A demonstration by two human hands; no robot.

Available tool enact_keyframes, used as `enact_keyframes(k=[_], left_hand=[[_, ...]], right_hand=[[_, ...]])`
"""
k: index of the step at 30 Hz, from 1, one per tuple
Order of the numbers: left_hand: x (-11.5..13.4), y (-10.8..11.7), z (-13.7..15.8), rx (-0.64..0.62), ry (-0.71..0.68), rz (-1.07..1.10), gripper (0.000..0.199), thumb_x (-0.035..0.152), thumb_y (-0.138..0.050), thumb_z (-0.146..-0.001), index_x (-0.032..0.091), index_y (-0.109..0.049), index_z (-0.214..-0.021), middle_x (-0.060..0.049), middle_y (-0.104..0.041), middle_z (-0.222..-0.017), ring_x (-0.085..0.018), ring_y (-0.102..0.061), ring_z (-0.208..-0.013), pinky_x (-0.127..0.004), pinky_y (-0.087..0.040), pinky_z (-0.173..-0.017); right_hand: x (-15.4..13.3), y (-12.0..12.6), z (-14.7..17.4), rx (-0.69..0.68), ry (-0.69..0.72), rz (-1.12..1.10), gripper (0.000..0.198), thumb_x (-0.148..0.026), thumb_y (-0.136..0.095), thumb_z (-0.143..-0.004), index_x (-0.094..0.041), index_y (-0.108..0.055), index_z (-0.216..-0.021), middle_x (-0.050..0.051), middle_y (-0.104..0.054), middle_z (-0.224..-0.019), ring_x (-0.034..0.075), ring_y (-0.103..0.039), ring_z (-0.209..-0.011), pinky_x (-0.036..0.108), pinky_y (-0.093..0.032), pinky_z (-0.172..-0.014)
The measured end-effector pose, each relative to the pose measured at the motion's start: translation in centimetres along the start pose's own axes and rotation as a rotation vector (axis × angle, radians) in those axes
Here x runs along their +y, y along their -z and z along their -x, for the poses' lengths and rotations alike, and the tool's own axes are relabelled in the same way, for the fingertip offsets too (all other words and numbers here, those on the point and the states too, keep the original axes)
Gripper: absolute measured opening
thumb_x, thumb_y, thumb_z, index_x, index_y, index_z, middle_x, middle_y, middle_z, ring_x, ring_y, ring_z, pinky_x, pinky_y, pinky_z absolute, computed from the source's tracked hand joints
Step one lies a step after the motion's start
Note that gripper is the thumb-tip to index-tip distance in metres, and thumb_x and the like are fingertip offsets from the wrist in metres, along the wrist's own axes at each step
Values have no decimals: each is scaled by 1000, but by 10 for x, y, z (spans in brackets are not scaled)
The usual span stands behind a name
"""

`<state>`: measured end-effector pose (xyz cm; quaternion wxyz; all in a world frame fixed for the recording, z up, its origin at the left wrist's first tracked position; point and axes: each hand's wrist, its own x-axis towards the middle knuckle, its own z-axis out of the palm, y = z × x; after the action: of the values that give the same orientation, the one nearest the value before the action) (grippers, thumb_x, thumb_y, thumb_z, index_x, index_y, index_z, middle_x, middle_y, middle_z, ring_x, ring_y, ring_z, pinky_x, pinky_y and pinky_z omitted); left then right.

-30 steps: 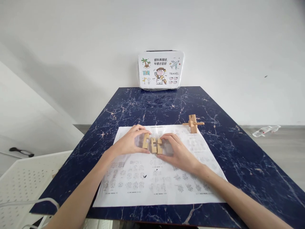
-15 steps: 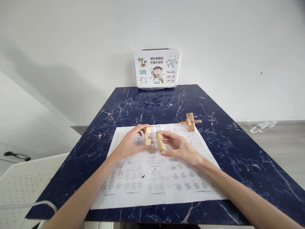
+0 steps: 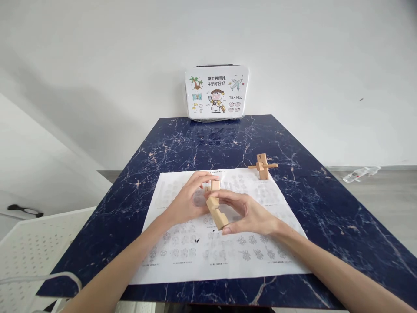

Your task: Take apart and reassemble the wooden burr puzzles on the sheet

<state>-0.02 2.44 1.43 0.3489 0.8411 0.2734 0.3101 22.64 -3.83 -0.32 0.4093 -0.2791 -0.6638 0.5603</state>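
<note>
Over the printed sheet [image 3: 182, 271], my right hand [image 3: 250, 213] pinches a notched wooden puzzle block [image 3: 217, 214] between thumb and fingers, its cut-out facing right. My left hand [image 3: 187, 200] is closed around wooden puzzle pieces [image 3: 215, 185], one with a dark mark on it; my right fingers and the notched block partly hide them. Whether the two hands' pieces touch I cannot tell. Beyond my right hand, an assembled wooden puzzle [image 3: 263, 166] stands upright at the sheet's far right corner, with a crossing bar and a mark on top.
The sheet lies on a dark blue marbled table [image 3: 182, 145]. A white cartoon-printed case [image 3: 217, 93] stands at its far edge against the wall. At the left are a white perforated seat [image 3: 39, 248] and a cable [image 3: 65, 274]. A clear plastic bottle [image 3: 361, 174] lies on the floor.
My right hand has brought the notched block nearer and turned it to a slant. My left hand's pieces have shifted right and are now more hidden behind my right fingers.
</note>
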Motion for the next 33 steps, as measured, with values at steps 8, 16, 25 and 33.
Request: enact_keyframes(k=[8, 16, 25, 33], left_hand=[[-1, -2, 2, 98, 49, -30, 60, 28, -77, -87, 33, -49, -141, -7, -57, -133, -26, -59, -119, -49, -52, -104], [-13, 5, 5, -120, 191, -274, 68, 58, -87, -76, 31, -59, -132, -10, -48, -143, -38, -44, -139, -58, -47, -113], [-8, 12, -1, 14, 213, -62, 66, 45, -86, -83, 35, -54, -140, -5, -63, -131, -28, -62, -114, -48, -53, -100], [-3, 11, -1, -5, 222, 129, 66, 34, -83, -86, 33, -49, -142, -4, -68, -114, -24, -64, -106, -45, -51, -98]], right_hand=[[3, 2, 0, 245, -8, 142, 68, -47, -88, -78, -32, -62, -140, 7, -68, -143, 33, -61, -137, 58, -45, -119], [9, 5, -3, 483, -127, 476, 57, -46, -86, -79, -27, -65, -128, 10, -73, -126, 34, -68, -116, 57, -54, -104], [11, 4, -1, 453, -61, 629, 52, -43, -83, -82, -28, -63, -128, 9, -70, -126, 33, -69, -114, 54, -55, -101], [13, 4, -1, 414, -40, 652, 52, -42, -81, -82, -29, -62, -129, 9, -70, -126, 32, -68, -114, 51, -57, -99]])
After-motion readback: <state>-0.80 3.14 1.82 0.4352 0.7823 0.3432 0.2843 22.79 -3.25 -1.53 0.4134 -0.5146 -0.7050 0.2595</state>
